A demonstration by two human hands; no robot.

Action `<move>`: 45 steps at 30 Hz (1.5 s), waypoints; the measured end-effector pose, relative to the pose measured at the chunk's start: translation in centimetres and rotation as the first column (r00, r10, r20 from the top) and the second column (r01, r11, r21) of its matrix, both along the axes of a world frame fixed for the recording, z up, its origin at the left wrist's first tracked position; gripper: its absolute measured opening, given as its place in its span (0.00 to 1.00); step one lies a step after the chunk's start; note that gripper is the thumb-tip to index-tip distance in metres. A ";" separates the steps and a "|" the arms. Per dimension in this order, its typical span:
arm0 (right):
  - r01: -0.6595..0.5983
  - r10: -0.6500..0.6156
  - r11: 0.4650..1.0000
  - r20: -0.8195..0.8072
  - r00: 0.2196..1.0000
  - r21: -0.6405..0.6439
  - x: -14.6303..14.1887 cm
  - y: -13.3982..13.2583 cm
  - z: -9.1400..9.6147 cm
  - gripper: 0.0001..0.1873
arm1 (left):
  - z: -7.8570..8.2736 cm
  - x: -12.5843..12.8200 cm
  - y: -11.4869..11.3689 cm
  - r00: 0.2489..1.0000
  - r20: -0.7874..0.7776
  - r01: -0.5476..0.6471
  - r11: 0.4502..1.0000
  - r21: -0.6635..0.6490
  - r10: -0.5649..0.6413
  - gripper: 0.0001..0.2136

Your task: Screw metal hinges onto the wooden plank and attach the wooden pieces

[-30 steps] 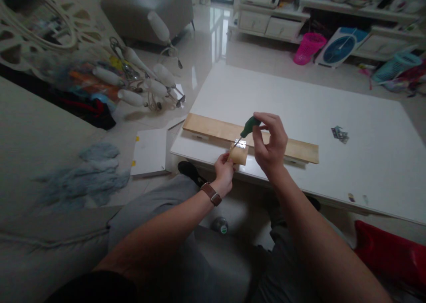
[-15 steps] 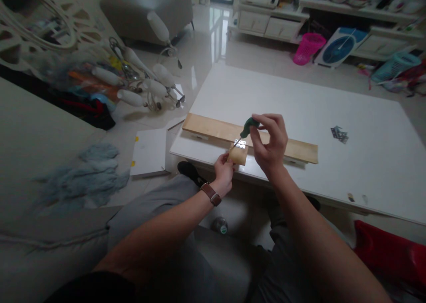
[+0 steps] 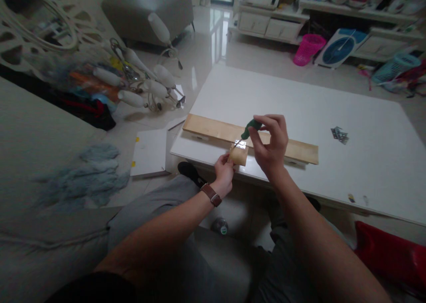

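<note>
My right hand (image 3: 271, 141) grips the green handle of a screwdriver (image 3: 250, 128), whose shaft slants down to the left. The tip meets the near side of a shiny metal hinge (image 3: 240, 144). This hinge lies between a small wooden block (image 3: 238, 156) and a long wooden board (image 3: 213, 128). My left hand (image 3: 224, 170) pinches the block at its left edge, near the table's front. The board rests lengthwise on the white table (image 3: 266, 88), slightly raised on supports. Whether a screw sits under the tip is too small to tell.
A pile of metal hinges (image 3: 339, 135) lies on the table's right side. Two small items are near the front right edge. A white panel (image 3: 149, 152) and a chandelier (image 3: 146, 81) are on the floor at left. A red object (image 3: 389, 254) stands at lower right.
The screwdriver handle and my right fingers have shifted very slightly to the right. My left hand stays on the block, and the board has not moved.
</note>
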State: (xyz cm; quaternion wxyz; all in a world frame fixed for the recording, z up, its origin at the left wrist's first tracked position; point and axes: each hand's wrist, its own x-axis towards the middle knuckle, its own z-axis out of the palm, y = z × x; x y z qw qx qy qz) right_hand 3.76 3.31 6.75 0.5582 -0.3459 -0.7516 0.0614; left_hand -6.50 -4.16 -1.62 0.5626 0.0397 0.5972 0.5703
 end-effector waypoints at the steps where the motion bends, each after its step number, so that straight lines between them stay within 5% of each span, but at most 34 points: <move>1: 0.022 -0.022 1.000 0.002 1.000 0.006 0.0 0.0 0.0 0.13 | 0.0 0.0 0.0 1.000 -0.001 -0.001 1.000 0.003 0.001 0.12; 9: -0.058 0.058 0.998 0.020 0.998 -0.003 0.0 -0.3 0.3 0.20 | 0.2 0.0 0.1 1.000 -0.007 -0.001 1.000 -0.011 0.001 0.11; 17: -0.007 0.007 1.000 -0.010 1.000 -0.012 0.0 -0.1 0.0 0.14 | 0.1 0.0 0.0 1.000 -0.008 0.000 1.000 0.013 0.000 0.12; 25: -0.090 0.091 0.995 0.018 0.996 -0.044 0.1 -0.5 0.4 0.26 | 0.4 0.1 0.1 1.000 -0.001 0.000 1.000 0.000 0.000 0.11; 32: 0.013 -0.013 1.000 -0.015 1.000 0.017 -0.1 -0.2 0.3 0.15 | 0.5 0.1 0.1 1.000 0.010 -0.015 1.000 0.005 0.015 0.11; 40: -0.088 0.088 0.996 0.002 0.996 -0.032 -0.2 -0.7 0.7 0.23 | 0.3 0.1 0.0 1.000 0.006 -0.021 1.000 0.008 0.021 0.12; 45: 0.034 -0.034 0.999 -0.013 0.999 0.029 -0.2 -0.4 0.4 0.12 | -0.1 0.0 0.0 1.000 0.000 -0.020 1.000 0.020 0.020 0.12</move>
